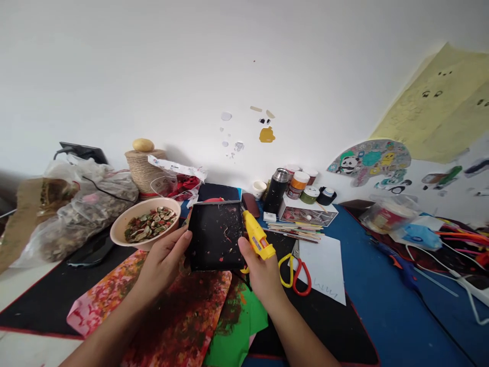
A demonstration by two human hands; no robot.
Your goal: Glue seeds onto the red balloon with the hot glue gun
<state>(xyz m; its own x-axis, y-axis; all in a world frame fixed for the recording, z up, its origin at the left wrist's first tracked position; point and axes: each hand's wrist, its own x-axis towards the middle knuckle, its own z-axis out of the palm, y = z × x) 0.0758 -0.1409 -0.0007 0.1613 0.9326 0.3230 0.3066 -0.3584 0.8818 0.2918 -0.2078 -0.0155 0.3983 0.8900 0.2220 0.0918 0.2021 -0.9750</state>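
Observation:
My left hand [165, 257] grips the left edge of a black board [216, 234] speckled with bits of glue and red flecks, holding it tilted up above the table. My right hand [261, 269] is wrapped round a yellow glue gun [257, 237], whose nozzle rests at the board's right edge. Under both hands lie painted paper sheets [168, 316] in red, orange and green.
A beige bowl [122, 224] of dried peels sits to the left, with plastic bags [82, 204] and a twine roll [144, 171] behind. Scissors [298, 270], white paper [324, 265], paint jars [300, 183], a flask [277, 191] and a blue glue gun [401, 267] lie to the right.

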